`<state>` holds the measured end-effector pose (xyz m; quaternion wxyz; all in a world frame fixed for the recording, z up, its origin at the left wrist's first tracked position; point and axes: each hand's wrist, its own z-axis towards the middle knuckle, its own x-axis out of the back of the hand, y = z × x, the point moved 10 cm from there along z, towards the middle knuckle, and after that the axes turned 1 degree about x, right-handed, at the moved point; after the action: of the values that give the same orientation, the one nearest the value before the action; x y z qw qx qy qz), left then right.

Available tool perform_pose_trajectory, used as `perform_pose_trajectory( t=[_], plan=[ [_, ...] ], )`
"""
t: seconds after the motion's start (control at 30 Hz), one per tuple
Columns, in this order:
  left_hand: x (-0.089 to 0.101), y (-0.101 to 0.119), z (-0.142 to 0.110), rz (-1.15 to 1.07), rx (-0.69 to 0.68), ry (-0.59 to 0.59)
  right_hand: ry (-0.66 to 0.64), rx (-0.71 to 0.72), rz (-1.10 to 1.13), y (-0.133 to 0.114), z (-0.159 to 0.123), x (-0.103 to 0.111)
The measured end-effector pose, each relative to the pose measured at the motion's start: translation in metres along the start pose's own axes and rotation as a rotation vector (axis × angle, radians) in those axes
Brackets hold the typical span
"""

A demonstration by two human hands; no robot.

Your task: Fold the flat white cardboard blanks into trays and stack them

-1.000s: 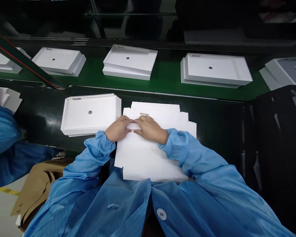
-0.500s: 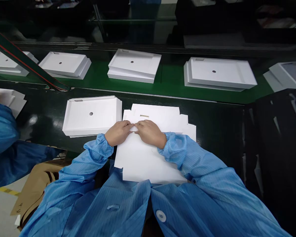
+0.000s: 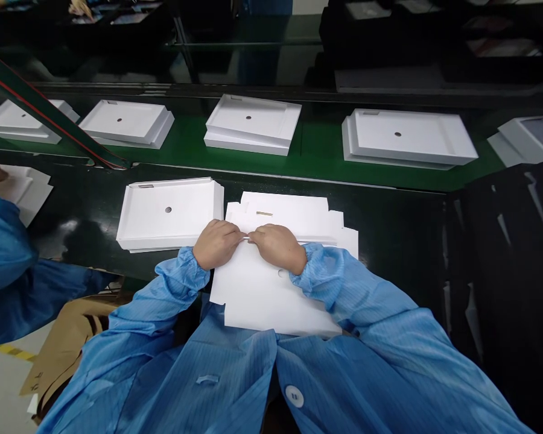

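A flat white die-cut cardboard sheet (image 3: 262, 295) lies on top of a stack of like sheets (image 3: 298, 214) on the dark bench in front of me. My left hand (image 3: 217, 243) and my right hand (image 3: 278, 247) meet at the sheet's far edge, fingers curled and pinching a fold of the card between them. Both arms wear blue coat sleeves. A folded white tray (image 3: 169, 212) with a small round hole rests just left of my left hand.
A green conveyor belt (image 3: 317, 144) runs across behind the bench with several white trays on it, such as one (image 3: 251, 123) and one (image 3: 407, 135). Another person's blue sleeve (image 3: 4, 265) is at the left with white sheets (image 3: 20, 187). Dark packaging (image 3: 516, 241) stands at right.
My hands have drawn slightly nearer along the sheet's far edge and curled tighter. The trays on the belt have shifted a little to the right in view.
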<state>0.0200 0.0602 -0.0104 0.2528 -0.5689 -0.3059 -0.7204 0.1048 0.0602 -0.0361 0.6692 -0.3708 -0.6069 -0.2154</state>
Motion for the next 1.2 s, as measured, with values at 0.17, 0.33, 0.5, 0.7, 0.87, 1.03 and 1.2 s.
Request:
perform_pose_trajectory(
  t=[0.17,0.33,0.5,0.7,0.87,1.03,1.2],
  plan=[
    [0.001,0.001,0.001,0.017,-0.009,-0.007,-0.021,-0.006,0.018,0.0,-0.004,0.005],
    [0.001,-0.003,-0.002,0.057,0.006,-0.017,-0.05,-0.054,0.099,0.03,-0.02,0.013],
    [0.002,-0.002,0.0,0.095,0.019,0.001,-0.074,-0.108,0.228,0.05,-0.034,0.013],
    [0.004,-0.004,0.005,0.082,0.053,-0.031,-0.052,-0.217,0.175,0.05,-0.039,0.014],
    [0.012,0.013,0.01,0.051,0.023,-0.023,-0.061,-0.223,0.124,0.044,-0.042,0.017],
    [0.006,0.043,0.024,0.042,-0.03,-0.007,-0.072,-0.195,0.022,0.03,-0.039,0.02],
    [0.004,0.055,0.029,0.108,-0.111,0.081,-0.082,-0.164,0.019,0.031,-0.046,0.025]
  ],
)
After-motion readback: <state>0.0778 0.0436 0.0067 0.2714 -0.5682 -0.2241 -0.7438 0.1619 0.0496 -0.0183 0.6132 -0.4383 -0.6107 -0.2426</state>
